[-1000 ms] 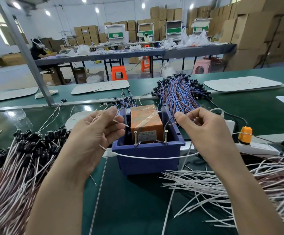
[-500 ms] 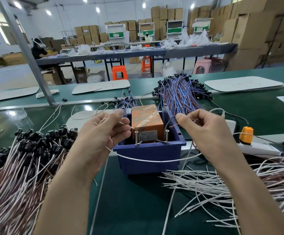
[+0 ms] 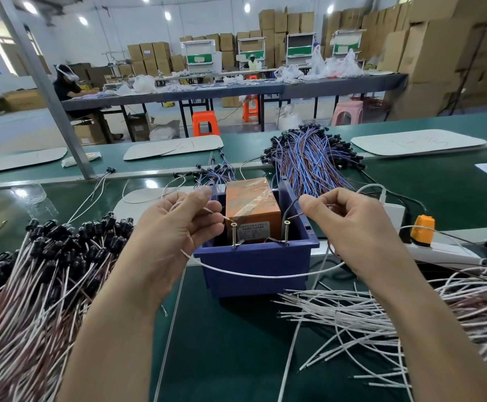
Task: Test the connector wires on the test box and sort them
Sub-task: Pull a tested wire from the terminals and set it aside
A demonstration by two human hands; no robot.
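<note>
Green bench (image 3: 222, 352), blue bin (image 3: 253, 265) at centre holding the orange test box (image 3: 251, 204). My left hand (image 3: 172, 230) pinches one stripped end of the white wire (image 3: 265, 275) left of the bin; my right hand (image 3: 358, 227) pinches the other end to its right. The wire sags across the bin's front. Since half a second ago, both ends have closed in on the left screw (image 3: 234, 236) and right screw (image 3: 286, 233) at the bin's front rim.

A strip of bare green counter (image 3: 230, 343) runs between the left heap of black-capped wires (image 3: 33, 285) and the right spread of white wires (image 3: 410, 329). At its far end the blue bin (image 3: 259, 285) blocks it. Two upright screws (image 3: 234, 236) stand at the bin's front rim. A white wire (image 3: 265, 276) sags across its front between the left grip (image 3: 175, 227) and the right grip (image 3: 352, 224). Behind the bin lies a blue wire bundle (image 3: 309, 163).
</note>
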